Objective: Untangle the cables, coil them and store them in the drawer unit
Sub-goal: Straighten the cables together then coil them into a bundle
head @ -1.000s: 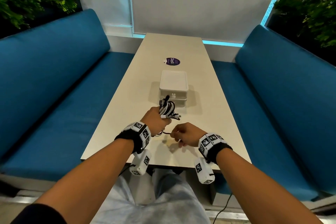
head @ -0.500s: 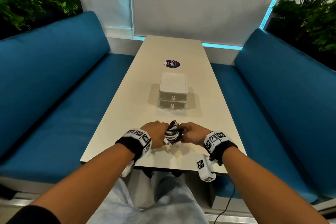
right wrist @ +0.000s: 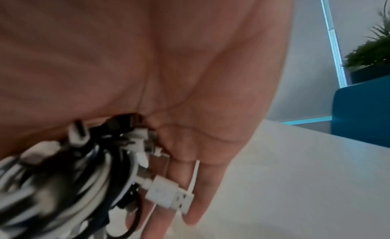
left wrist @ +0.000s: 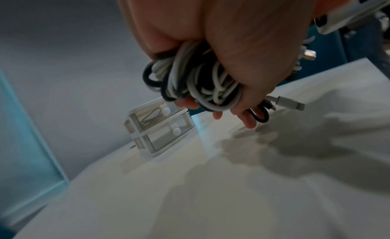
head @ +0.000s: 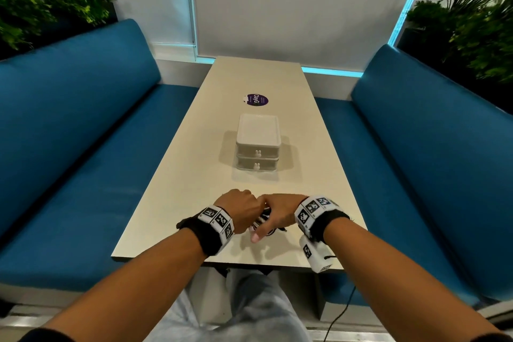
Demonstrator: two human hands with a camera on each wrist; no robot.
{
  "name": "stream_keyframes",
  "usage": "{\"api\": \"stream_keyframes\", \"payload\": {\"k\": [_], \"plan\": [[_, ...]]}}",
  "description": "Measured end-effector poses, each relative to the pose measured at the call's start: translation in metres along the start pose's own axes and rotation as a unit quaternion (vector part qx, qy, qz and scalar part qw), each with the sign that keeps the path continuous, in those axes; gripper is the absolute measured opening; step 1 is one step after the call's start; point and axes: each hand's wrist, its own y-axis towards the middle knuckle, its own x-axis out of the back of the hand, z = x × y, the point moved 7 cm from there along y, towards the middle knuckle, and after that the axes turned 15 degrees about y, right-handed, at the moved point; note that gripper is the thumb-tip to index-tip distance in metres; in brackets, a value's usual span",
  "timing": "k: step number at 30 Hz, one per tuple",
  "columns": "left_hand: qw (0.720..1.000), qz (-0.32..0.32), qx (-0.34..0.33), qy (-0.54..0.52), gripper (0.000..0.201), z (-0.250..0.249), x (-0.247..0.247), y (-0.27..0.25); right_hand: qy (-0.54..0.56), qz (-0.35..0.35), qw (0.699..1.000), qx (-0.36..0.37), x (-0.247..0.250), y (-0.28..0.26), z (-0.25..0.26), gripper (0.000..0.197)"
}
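Both forearms reach forward from the near edge and converge at centre, each wrist wearing a black band with white marker blocks. Left hand (head: 241, 211) is fisted, knuckles up, its fingers (left wrist: 249, 120) curled round the cable bundle (left wrist: 196, 82) and clamping it against the palm. Right hand (head: 277, 212) sits just beside the left, touching it, palm turned toward the bundle, thumb pointing down toward the near edge. Right fingers (right wrist: 202, 184) are extended and lie along the bundle's plug end.
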Motion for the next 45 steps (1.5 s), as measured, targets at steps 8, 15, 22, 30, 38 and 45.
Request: {"api": "stream_keyframes", "payload": {"k": [8,15,22,30,38,45], "plan": [[0.999,-0.032,0.039,0.002,0.032,-0.005,0.008,0.005,-0.096,-0.157,0.983,0.004,0.013,0.002,-0.007,0.041],[0.989,0.036,0.115,-0.089,0.025,0.022,0.011,0.006,-0.213,-0.241,0.944,0.068,0.027,-0.008,0.009,0.045],[0.971,0.098,0.140,-0.167,0.016,0.030,-0.003,0.005,-0.242,-0.245,0.930,0.132,0.023,-0.003,0.013,0.054],[0.994,0.071,0.077,-0.012,0.024,0.027,-0.002,0.004,-0.141,-0.060,0.988,0.015,0.015,0.001,0.016,0.125],[0.987,0.011,0.149,-0.064,0.034,0.032,0.002,0.001,-0.099,-0.082,0.991,0.021,0.017,0.020,0.027,0.052],[0.973,0.005,0.182,-0.143,0.029,0.023,-0.006,0.005,-0.208,-0.175,0.962,0.016,0.026,0.022,0.020,0.035]]}}
